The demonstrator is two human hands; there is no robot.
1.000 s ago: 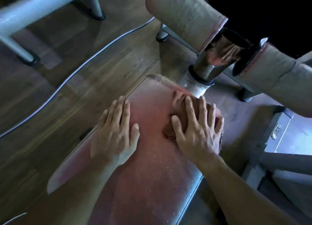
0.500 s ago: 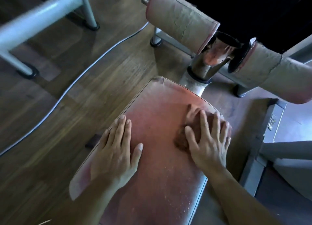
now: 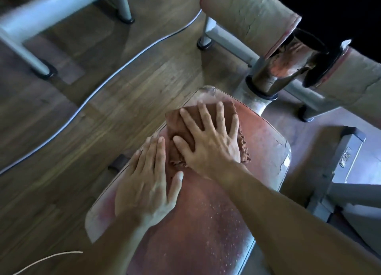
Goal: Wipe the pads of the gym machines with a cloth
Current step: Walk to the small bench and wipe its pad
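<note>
Right hand [image 3: 210, 142] is pressing the cloth [image 3: 179, 120] flat, fingers spread.
Cloth is lying at the far end of the red seat pad [image 3: 266, 146]; left hand [image 3: 146, 184] is resting flat beside it, fingers together.

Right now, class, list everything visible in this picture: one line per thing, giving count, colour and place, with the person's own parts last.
seat pad: one, red, centre, droplets on its near part.
cloth: one, brown, on the far end of the seat pad.
roller pads: two, worn tan, top right on a metal post.
cable: one, pale, winding across the wooden floor, left.
metal frame: one, grey, top left.
left hand: flat on the seat pad's left edge.
right hand: fingers spread, pressing the cloth.
</note>
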